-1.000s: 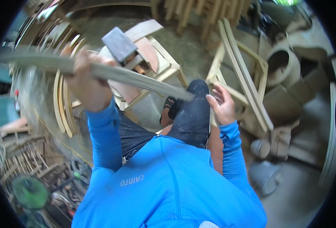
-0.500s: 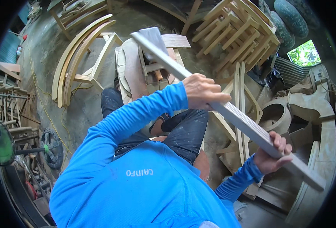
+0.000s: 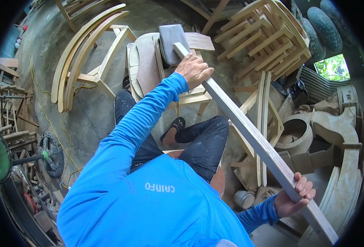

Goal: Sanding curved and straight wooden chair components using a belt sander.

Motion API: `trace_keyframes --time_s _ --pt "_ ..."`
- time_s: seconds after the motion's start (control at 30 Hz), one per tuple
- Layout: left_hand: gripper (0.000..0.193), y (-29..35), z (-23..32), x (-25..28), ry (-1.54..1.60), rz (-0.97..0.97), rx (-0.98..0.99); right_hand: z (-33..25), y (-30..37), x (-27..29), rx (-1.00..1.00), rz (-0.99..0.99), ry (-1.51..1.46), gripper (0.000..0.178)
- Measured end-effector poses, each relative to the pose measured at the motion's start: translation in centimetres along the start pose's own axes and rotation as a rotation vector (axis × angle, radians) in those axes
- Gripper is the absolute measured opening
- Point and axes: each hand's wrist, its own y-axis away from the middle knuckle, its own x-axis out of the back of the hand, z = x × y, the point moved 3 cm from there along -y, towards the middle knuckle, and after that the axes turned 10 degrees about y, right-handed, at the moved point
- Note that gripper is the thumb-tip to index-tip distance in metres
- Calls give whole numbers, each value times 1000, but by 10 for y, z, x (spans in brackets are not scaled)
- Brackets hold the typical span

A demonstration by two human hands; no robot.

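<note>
A long, straight wooden bar point(image 3: 252, 133) slants across the picture from upper middle to lower right. My left hand point(image 3: 193, 71) is closed round it near its far end. Lower down, my right hand point(image 3: 294, 198) wraps its fingers round the bar near the close end. The bar's far tip overlaps a flat grey rectangular block point(image 3: 170, 41); whether they touch I cannot tell. That block is at a low wooden work stand point(image 3: 196, 99) in front of my knees, beside thin curved wooden pieces point(image 3: 147, 68).
Curved wooden frame parts point(image 3: 89, 45) stand at left. A stack of slatted wooden frames point(image 3: 268, 41) is at upper right, with upright wooden strips point(image 3: 263, 127) below it. A round hollow piece point(image 3: 291, 131) lies at right. A yellow cord point(image 3: 46, 117) crosses the floor.
My left hand has slid up close to the bar's far end. That end has come down and right, uncovering more of the grey block; the close end has swung lower.
</note>
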Motion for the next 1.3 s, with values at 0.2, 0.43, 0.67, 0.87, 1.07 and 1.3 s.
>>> trace_keyframes --time_s 0.2,0.43,0.67,0.87,1.07,1.3 --pt "38 -18 -58 10 63 -50 62 39 14 -53 14 50 39 26" --pt "60 -42 -125 15 -87 -184 149 137 93 -81 -182 122 20 25" --pt "64 -60 -147 15 -295 -273 199 177 140 -91 -379 97 39 38" --pt "65 -21 -65 13 -194 -290 251 91 116 -24 -331 8 393 37" --pt "63 8 10 6 50 -135 257 -16 68 24 -292 -108 563 43" --pt "65 11 -15 2 38 -104 195 21 112 8 -358 -30 482 43"
